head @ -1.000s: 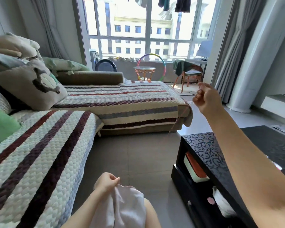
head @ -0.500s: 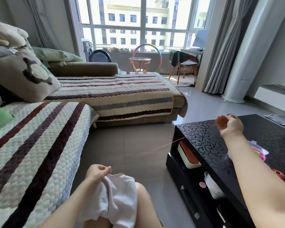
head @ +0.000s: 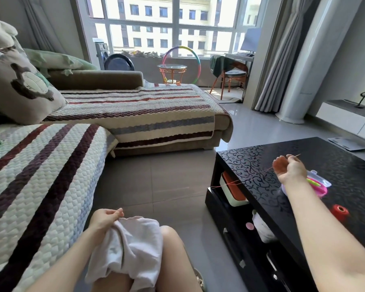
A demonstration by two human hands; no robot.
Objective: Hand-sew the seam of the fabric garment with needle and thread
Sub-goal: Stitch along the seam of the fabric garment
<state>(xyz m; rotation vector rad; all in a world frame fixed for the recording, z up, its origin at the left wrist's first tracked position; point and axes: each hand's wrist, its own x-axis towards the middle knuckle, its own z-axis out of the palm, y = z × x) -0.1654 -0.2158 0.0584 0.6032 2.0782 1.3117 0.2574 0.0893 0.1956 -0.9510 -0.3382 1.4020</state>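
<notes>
Black patterned surface [head: 346,159] at the right of a sunlit living room, striped sofa [head: 40,175] on the left, white garment [head: 133,245] bunched on the lap, left hand [head: 104,218] pinching its top edge, right hand [head: 289,169] held out over the surface, well apart from the garment, fingers curled and pinching the needle [head: 296,155], red thread [head: 240,182] running from it back toward the lap, red spool [head: 339,211] standing on the surface beside the forearm.

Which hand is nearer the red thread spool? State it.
Right. The right hand, pinching the needle, hovers over the black table beyond the red thread spool; the left hand holds the white garment at the lap, far to its left.
</notes>
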